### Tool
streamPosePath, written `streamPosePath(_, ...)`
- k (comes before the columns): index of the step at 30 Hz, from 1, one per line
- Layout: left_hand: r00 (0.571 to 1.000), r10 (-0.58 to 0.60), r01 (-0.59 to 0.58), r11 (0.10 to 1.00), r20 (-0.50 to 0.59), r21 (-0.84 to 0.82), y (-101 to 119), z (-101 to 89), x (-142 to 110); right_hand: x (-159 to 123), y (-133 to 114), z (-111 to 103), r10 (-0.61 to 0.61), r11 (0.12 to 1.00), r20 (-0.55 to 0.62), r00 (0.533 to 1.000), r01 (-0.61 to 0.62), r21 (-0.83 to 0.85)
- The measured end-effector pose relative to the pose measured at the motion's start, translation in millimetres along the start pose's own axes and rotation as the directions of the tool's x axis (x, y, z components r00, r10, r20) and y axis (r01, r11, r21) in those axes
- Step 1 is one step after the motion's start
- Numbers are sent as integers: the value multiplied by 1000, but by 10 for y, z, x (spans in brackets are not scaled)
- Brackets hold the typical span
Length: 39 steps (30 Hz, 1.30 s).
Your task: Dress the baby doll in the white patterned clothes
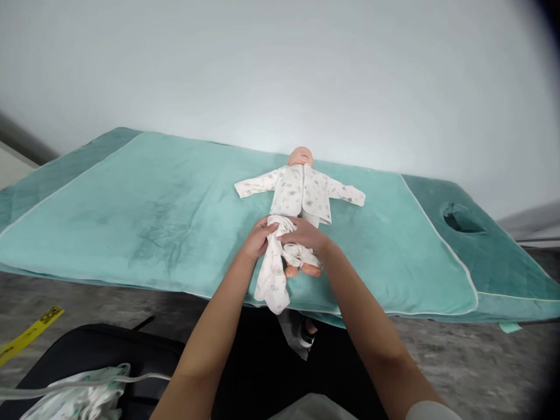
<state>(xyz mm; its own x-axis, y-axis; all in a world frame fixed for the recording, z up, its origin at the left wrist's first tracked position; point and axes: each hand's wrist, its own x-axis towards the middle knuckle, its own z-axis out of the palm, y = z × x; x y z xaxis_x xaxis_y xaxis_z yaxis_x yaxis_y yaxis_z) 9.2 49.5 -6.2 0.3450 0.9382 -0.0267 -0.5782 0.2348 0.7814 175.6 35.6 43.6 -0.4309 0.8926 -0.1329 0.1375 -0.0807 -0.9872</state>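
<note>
A baby doll lies on its back on a teal padded table, head away from me. It wears a white printed top with the sleeves spread out. White printed trousers are bunched at its waist and legs, one leg hanging over the near edge. My left hand grips the waistband on the left. My right hand is closed on the cloth at the doll's hips. The doll's bare feet stick out below my right hand.
The table has a face hole at the right end and stands against a white wall. More white printed cloth lies on a dark surface at the lower left. A yellow strip marks the grey floor.
</note>
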Motion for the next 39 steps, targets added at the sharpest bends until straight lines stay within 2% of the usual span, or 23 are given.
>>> streamPosePath(3,999,-33,33,999,9,-3,12,9,-20,-30,10,-14,7,996,-41,999,-3,94)
streamPosePath(8,999,-6,7,999,-43,42,24,42,-32,-48,-126,-21,-64,993,150,987,48,104)
streamPosePath(10,999,17,-15,998,-46,57,13,44,-22,-25,-145,-10,-86,994,184,979,73,77)
streamPosePath(14,998,33,-28,996,-51,80,-15,29,-6,39,-75,22,-31,999,126,992,29,12)
streamPosePath(18,999,-4,6,998,-38,60,-11,25,-18,57,-24,33,25,999,60,998,-27,45)
streamPosePath(24,997,-22,29,995,-68,99,-6,8,-27,34,-75,8,-5,1000,87,996,5,1)
streamPosePath(27,997,-19,25,996,-79,83,-19,-19,-20,40,-68,22,47,999,33,998,-46,-30)
streamPosePath(32,998,-10,13,998,-57,55,-41,-52,-11,65,-23,57,43,998,-22,999,-44,-45)
streamPosePath(36,996,53,-51,998,-77,30,-54,-52,-4,75,22,53,19,1000,-92,996,-18,13)
streamPosePath(39,997,26,-25,1000,-68,9,-50,-49,-5,49,21,33,61,989,-160,985,-38,145)
